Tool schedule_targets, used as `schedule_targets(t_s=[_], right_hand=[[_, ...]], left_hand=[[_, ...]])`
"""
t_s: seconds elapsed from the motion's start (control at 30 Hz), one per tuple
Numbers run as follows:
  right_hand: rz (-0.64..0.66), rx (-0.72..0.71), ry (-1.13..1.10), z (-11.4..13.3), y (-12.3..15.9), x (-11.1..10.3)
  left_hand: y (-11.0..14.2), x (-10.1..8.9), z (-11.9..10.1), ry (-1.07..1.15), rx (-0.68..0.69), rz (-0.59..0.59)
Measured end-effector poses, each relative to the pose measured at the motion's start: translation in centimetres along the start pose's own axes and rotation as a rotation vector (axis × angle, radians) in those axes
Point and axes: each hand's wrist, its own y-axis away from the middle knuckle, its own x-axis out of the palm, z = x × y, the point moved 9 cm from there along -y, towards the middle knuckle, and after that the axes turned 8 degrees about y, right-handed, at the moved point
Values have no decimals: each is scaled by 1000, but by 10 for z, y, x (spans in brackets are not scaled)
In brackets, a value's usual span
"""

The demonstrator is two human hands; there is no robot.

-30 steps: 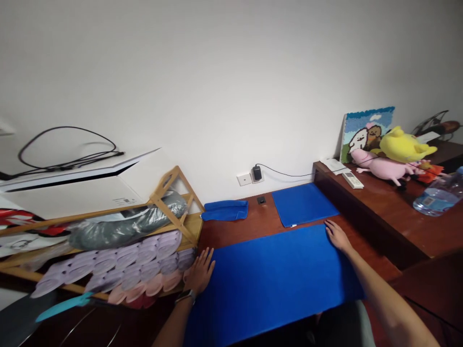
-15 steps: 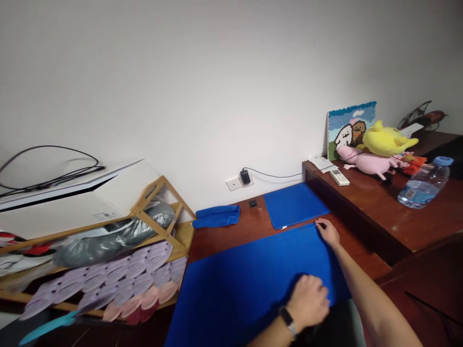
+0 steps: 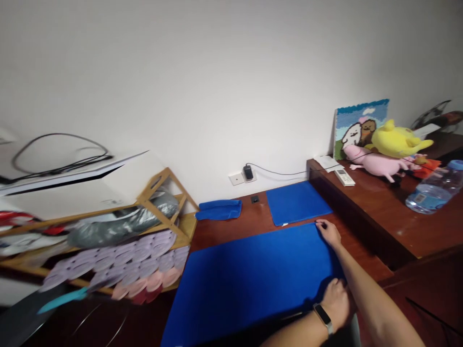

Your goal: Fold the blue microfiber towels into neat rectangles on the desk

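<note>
A large blue cloth (image 3: 249, 274) lies spread over the wooden desk, its near side hanging at the front edge. My right hand (image 3: 330, 233) pinches its far right corner between thumb and fingers. Close to the cloth's near right corner is my left hand (image 3: 337, 302), wearing a wristband; its fingers are curled on the cloth's edge, with the fingertips partly hidden. Behind the large cloth lies a smaller folded blue cloth (image 3: 298, 202) with a white tag. Another folded blue cloth (image 3: 219, 210) rests at the back left, by the wall.
A wooden rack (image 3: 170, 222) with lilac and pink slippers (image 3: 144, 260) stands on the left. On the raised desk (image 3: 383, 217) at right are a remote (image 3: 344, 178), plush toys (image 3: 398, 140), a picture (image 3: 358, 127) and a water bottle (image 3: 430, 193). A charger (image 3: 248, 172) is plugged into the wall.
My left hand has moved right, from above the cloth to its near right edge. My right hand stays at the far right corner. The view has shifted slightly left.
</note>
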Motion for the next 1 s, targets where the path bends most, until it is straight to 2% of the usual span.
schedule_targets(t_s=[0.1, 0.17, 0.27, 0.33, 0.4, 0.47, 0.53, 0.6, 0.7, 0.77, 0.87, 0.93, 1.0], right_hand=[[6, -46, -11, 19, 1, -6], [17, -84, -15, 43, 0, -8], [104, -156, -30, 97, 0, 3], [194, -207, -45, 144, 4, 21], [301, -265, -70, 199, 13, 47], [425, -333, -101, 261, 31, 83], [549, -407, -116, 328, 58, 128], [654, -482, -97, 394, 94, 179], [761, -590, 7, 473, 158, 255], [782, -651, 107, 504, 199, 297], [740, -707, 250, 519, 240, 339], [709, -729, 319, 516, 252, 357], [703, -763, 358, 510, 256, 369]], left_hand=[[30, -23, 8, 90, -167, -84], [55, -53, 16, 226, -285, -231], [110, -107, 33, 444, -463, -481], [156, -138, 44, 579, -569, -591], [208, -162, 54, 737, -642, -676], [263, -182, 62, 893, -676, -780], [324, -201, 70, 959, -713, -932], [389, -215, 79, 903, -786, -1089], [486, -225, 95, 623, -983, -1224], [541, -222, 106, 345, -1126, -1244], [594, -207, 126, 20, -1237, -1252], [612, -192, 139, -52, -1244, -1281], [622, -182, 144, -74, -1219, -1369]])
